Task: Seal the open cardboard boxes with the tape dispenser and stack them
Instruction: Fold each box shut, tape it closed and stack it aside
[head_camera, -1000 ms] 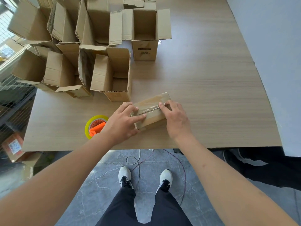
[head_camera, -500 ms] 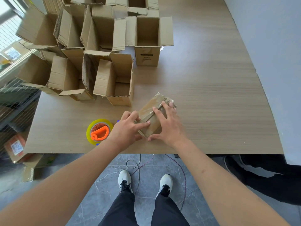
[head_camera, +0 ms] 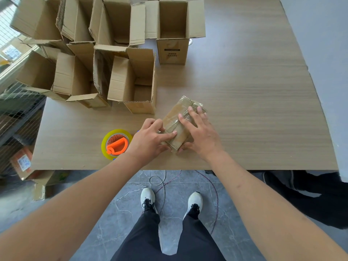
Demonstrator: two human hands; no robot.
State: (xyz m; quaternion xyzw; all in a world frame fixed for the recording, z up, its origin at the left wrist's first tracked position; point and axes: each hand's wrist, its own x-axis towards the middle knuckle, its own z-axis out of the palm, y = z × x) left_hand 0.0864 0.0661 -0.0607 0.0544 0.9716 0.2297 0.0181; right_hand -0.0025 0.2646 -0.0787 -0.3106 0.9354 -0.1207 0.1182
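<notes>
Partly hidden taped box (head_camera: 174, 117) | left hand (head_camera: 148, 140) pinches corner | right hand (head_camera: 202, 134) fingers spread on top

Yellow tape roll (head_camera: 105, 146), orange dispenser (head_camera: 117, 146), brown boxes (head_camera: 131, 85)
</notes>
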